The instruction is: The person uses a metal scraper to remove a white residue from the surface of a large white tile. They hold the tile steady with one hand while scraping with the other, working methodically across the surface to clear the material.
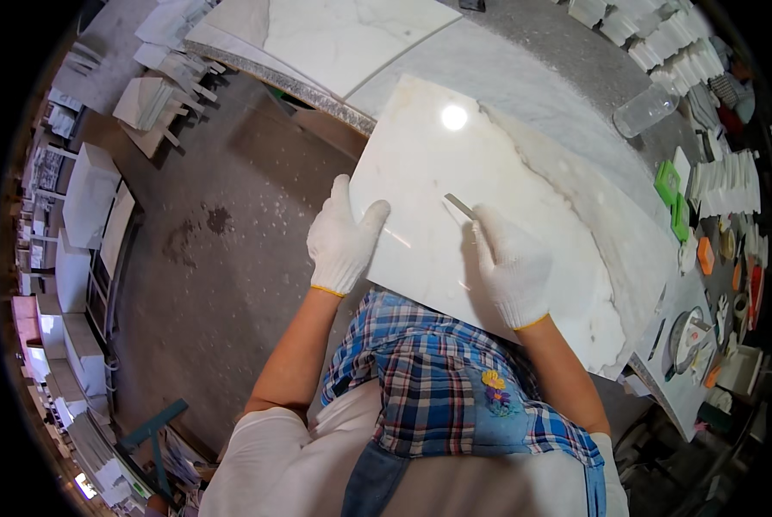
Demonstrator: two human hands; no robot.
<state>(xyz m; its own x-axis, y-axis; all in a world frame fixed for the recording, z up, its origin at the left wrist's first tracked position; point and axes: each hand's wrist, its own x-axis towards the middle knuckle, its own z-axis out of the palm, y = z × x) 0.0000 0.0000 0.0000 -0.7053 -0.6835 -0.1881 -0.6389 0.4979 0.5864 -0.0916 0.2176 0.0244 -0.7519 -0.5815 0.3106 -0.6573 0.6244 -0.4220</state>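
A large white marble slab (481, 233) with a grey-brown vein down its right side lies at an angle before me, its near edge against my plaid apron. My left hand (343, 237), in a white knit glove, holds the slab's left edge, thumb on top and the other fingers along the side, partly hidden. In my gloved right hand (515, 263) is a thin flat metal blade (460, 206), pinched between thumb and fingers. The blade points up and left, over the slab's polished face; whether its tip touches the stone I cannot tell.
Another veined slab (343, 34) lies on the worktable beyond. To the right are a clear plastic bottle (645, 110), green boxes (672, 200), stacked white tiles (725, 184) and a round metal dish (690, 340). More stacked stone pieces (91, 194) line the left, across a grey floor (231, 215).
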